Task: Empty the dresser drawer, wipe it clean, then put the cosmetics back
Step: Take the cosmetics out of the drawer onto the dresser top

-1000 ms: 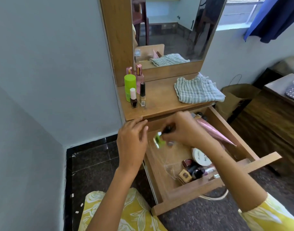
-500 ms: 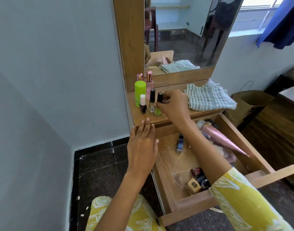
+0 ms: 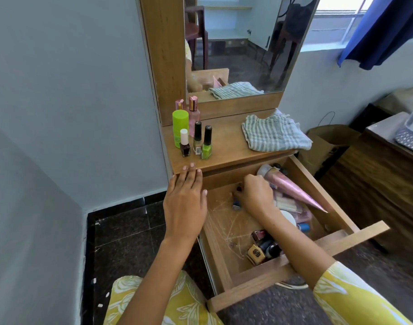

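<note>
The wooden drawer (image 3: 301,273) is pulled out below the dresser top (image 3: 226,146). My right hand (image 3: 256,194) is down inside it at the back left, fingers closing on a small dark-capped blue bottle (image 3: 236,204). My left hand (image 3: 185,202) rests flat and open against the dresser's front left corner. On the dresser top a green nail polish (image 3: 206,143) stands beside a beige one (image 3: 197,138), a dark one (image 3: 184,143) and a green tube (image 3: 180,127). A pink cone tube (image 3: 292,188), a white jar (image 3: 291,219) and small bottles (image 3: 261,247) lie in the drawer.
A folded striped cloth (image 3: 274,132) lies on the right of the dresser top under the mirror (image 3: 243,43). Pale wall stands close on the left. A brown bag (image 3: 327,141) and a dark wooden cabinet (image 3: 383,174) are to the right of the drawer.
My right hand set the green nail polish upright on the dresser top, then dropped back into the drawer onto the blue bottle. My left hand stayed at the dresser corner.
</note>
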A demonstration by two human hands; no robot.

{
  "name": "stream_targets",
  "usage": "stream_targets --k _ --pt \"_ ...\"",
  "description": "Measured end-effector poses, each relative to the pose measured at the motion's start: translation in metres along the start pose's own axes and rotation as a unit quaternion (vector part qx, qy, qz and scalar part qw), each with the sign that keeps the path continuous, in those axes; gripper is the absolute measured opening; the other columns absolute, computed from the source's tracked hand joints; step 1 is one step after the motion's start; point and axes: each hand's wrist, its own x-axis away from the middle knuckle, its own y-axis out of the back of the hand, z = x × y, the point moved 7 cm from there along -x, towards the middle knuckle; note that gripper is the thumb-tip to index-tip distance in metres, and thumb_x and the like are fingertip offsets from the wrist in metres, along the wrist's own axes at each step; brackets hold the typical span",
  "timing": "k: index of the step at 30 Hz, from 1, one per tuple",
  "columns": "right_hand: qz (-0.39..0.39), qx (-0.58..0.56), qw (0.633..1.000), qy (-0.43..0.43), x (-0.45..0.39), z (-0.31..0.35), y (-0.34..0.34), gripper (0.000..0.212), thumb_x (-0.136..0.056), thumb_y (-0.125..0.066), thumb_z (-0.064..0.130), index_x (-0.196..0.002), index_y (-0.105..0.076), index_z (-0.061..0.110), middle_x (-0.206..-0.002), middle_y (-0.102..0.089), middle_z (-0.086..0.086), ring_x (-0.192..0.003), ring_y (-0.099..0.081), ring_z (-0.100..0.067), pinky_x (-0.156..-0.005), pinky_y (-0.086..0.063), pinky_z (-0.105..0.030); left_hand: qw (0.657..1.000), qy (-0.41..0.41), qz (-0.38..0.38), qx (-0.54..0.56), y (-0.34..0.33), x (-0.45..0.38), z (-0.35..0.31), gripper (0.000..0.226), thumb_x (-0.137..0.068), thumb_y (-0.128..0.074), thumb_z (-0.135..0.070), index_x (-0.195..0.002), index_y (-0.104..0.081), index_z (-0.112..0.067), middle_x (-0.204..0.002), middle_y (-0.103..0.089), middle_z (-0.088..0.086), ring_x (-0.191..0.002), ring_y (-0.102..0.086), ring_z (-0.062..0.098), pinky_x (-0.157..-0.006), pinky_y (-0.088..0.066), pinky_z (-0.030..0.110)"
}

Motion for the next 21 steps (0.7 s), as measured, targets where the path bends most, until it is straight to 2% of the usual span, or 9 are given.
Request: stream_targets --k 4,6,8,10,13,15,17,19,21 --pt "0.019 0.081 0.997 0.012 -0.006 0.013 -0.005 0.014 -0.086 -0.058 0.001 -0.098 -0.065 0.002 -0.105 -0.067 -0.017 -0.099 -0.064 -0.035 -0.072 -0.048 -0.036 1.000 0.013 0.011 -0.006 -0.001 -0.001 -0.001 0.044 -0.083 -0.066 -0.019 -0.123 -0.058 -0.004 -0.130 -0.055 0.013 -0.123 -0.051 0.026 -0.102 -0.040 0.043" --pt "0.035 0.077 0.996 0.018 -0.006 0.012 -0.010 0.012 -0.084 -0.061 0.000 -0.095 -0.065 0.003 -0.104 -0.067 -0.016 -0.098 -0.064 -0.034 -0.072 -0.047 -0.036 1.000 0.015 0.011 -0.004 -0.001 0.000 -0.001 0.044 -0.082 -0.067 -0.019 -0.122 -0.058 -0.004 -0.130 -0.055 0.013 -0.122 -0.051 0.026 -0.101 -0.042 0.044" --pt "0.051 0.030 0.998 0.010 -0.004 0.006 -0.013 0.011 -0.080 -0.070 0.009 -0.086 -0.062 0.008 -0.099 -0.066 -0.013 -0.091 -0.063 -0.029 -0.070 -0.048 -0.034 1.000 0.013 0.012 -0.001 -0.001 0.000 -0.001 0.044 -0.082 -0.067 -0.019 -0.122 -0.058 -0.004 -0.130 -0.055 0.013 -0.122 -0.051 0.026 -0.101 -0.043 0.044" --pt "0.080 -0.039 0.996 -0.003 0.002 0.000 -0.014 0.026 -0.072 -0.080 0.023 -0.080 -0.059 0.010 -0.089 -0.066 -0.008 -0.079 -0.063 -0.021 -0.064 -0.052 -0.032 1.000 0.010 0.012 0.005 -0.001 0.000 0.000 0.045 -0.081 -0.068 -0.018 -0.123 -0.058 -0.005 -0.130 -0.055 0.012 -0.122 -0.051 0.025 -0.102 -0.042 0.044" --pt "0.106 -0.199 0.974 0.008 0.018 0.003 0.000 0.025 -0.069 -0.082 0.027 -0.077 -0.067 0.009 -0.075 -0.071 -0.005 -0.068 -0.068 -0.016 -0.063 -0.057 -0.032 0.999 0.005 0.017 0.030 0.000 0.000 0.006 0.043 -0.086 -0.064 -0.020 -0.126 -0.055 -0.008 -0.134 -0.051 0.008 -0.127 -0.047 0.020 -0.108 -0.028 0.039" --pt "0.068 -0.307 0.948 0.055 0.027 0.017 0.025 0.017 -0.074 -0.079 0.022 -0.081 -0.067 0.012 -0.079 -0.071 -0.004 -0.073 -0.069 -0.016 -0.068 -0.057 -0.031 0.999 0.009 0.019 0.049 0.002 0.000 0.013 0.042 -0.090 -0.058 -0.022 -0.130 -0.052 -0.011 -0.138 -0.047 0.004 -0.130 -0.041 0.016 -0.111 -0.019 0.036" --pt "-0.006 -0.374 0.921 0.106 0.030 0.036 0.050 0.016 -0.075 -0.078 0.016 -0.087 -0.068 0.012 -0.082 -0.071 0.000 -0.076 -0.069 -0.012 -0.070 -0.058 -0.026 0.998 0.015 0.014 0.051 0.004 0.003 0.018 0.040 -0.094 -0.050 -0.024 -0.132 -0.050 -0.011 -0.140 -0.044 0.005 -0.132 -0.039 0.016 -0.112 -0.018 0.037" --pt "-0.076 -0.419 0.896 0.127 0.027 0.055 0.061 0.018 -0.074 -0.080 0.013 -0.088 -0.068 0.013 -0.083 -0.071 0.003 -0.077 -0.069 -0.007 -0.071 -0.057 -0.022 0.999 0.019 0.014 0.046 0.003 0.007 0.019 0.043 -0.094 -0.041 -0.024 -0.134 -0.048 -0.010 -0.142 -0.042 0.006 -0.134 -0.036 0.017 -0.113 -0.018 0.039" --pt "-0.118 -0.434 0.884 0.127 0.020 0.071 0.058 0.019 -0.074 -0.080 0.012 -0.088 -0.066 0.015 -0.083 -0.070 0.006 -0.077 -0.069 -0.004 -0.071 -0.057 -0.021 0.999 0.021 0.012 0.044 0.001 0.009 0.018 0.046 -0.092 -0.044 -0.021 -0.136 -0.046 -0.008 -0.143 -0.041 0.008 -0.134 -0.036 0.018 -0.113 -0.020 0.041"
